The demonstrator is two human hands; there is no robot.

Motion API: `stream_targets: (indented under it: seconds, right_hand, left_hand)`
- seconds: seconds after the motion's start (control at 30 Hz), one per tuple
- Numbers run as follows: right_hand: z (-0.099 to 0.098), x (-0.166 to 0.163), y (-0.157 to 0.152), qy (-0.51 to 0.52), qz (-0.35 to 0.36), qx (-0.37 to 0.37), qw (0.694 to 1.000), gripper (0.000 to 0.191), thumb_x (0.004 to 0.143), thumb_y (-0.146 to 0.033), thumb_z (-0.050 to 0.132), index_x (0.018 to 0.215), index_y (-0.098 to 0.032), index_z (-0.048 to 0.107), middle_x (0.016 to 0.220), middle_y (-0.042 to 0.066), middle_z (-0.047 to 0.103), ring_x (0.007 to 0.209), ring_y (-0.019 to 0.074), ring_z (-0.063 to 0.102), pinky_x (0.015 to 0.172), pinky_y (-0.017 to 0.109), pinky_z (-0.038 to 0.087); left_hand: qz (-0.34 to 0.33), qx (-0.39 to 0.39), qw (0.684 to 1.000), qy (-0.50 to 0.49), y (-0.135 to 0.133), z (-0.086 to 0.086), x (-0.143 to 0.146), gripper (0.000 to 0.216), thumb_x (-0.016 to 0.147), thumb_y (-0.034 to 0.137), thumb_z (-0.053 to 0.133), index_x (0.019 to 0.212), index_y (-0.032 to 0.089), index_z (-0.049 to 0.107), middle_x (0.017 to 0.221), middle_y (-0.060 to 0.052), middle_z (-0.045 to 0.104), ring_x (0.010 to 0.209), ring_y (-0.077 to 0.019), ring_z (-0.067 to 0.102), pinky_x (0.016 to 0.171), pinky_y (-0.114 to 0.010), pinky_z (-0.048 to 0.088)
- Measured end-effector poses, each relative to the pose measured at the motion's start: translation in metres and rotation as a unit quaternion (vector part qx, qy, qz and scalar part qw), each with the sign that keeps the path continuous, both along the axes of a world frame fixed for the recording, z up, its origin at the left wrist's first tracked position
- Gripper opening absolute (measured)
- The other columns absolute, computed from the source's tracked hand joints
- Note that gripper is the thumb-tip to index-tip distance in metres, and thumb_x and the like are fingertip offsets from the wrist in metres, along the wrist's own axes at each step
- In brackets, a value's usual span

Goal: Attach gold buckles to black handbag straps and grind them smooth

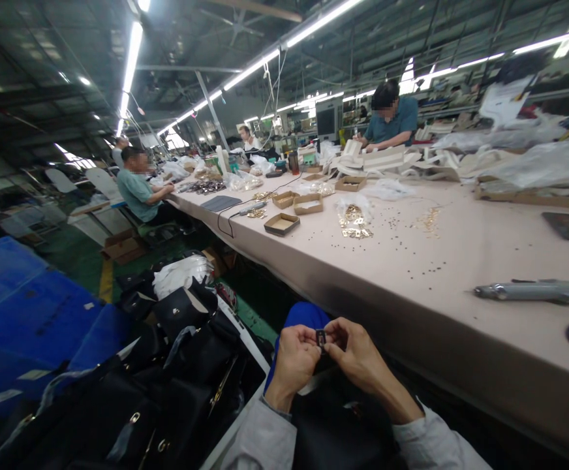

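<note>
Between both hands, above my lap, is a small dark rectangular piece (320, 338) with a lighter slot in its middle; its exact kind is too small to make out. My left hand (294, 356) pinches its left side with closed fingers. On the other side, my right hand (355, 349) grips it between thumb and fingertips. A black bag (343, 424) lies on my lap below the hands, partly hidden by my forearms.
A long table (304, 261) runs along my right, with a grey electric screwdriver (534, 290), scattered small screws, gold metal plates (357, 232) and cardboard trays (282, 224). Black bags (191, 352) are piled at my left beside a blue container (30, 313). Several people sit farther along the table.
</note>
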State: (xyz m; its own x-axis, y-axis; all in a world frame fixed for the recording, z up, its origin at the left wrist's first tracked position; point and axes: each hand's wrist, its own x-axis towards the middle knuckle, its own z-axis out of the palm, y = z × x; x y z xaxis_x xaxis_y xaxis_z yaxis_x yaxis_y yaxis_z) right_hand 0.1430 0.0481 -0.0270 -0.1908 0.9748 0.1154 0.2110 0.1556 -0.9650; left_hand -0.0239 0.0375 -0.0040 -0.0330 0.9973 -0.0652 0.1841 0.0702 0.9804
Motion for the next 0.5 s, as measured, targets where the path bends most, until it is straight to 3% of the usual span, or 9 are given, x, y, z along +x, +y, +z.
stream_targets:
  seconds: [0.3, 0.5]
  right_hand:
    - [-0.0018, -0.0027, 0.0018, 0.000, 0.000, -0.008, 1.000, 0.016, 0.079, -0.018, 0.062, 0.094, -0.018, 0.066, 0.088, 0.005, 0.074, 0.083, 0.0213, 0.070, 0.076, 0.031, 0.054]
    - [-0.0002, 0.0001, 0.0036, 0.012, 0.021, -0.028, 0.999, 0.017, 0.084, -0.028, 0.070, 0.096, -0.016, 0.069, 0.087, 0.005, 0.074, 0.080, 0.0217, 0.069, 0.074, 0.032, 0.053]
  left_hand:
    - [0.040, -0.025, 0.999, -0.009, 0.0037, 0.0003, 0.0068, 0.015, 0.058, 0.006, 0.064, 0.069, 0.014, 0.069, 0.059, -0.001, 0.067, 0.051, -0.0123, 0.056, 0.049, -0.021, 0.039]
    - [0.030, -0.024, 0.999, -0.023, 0.0045, -0.0029, 0.0036, 0.010, 0.060, 0.013, 0.072, 0.070, 0.013, 0.069, 0.060, -0.002, 0.067, 0.050, -0.0106, 0.053, 0.047, -0.019, 0.034]
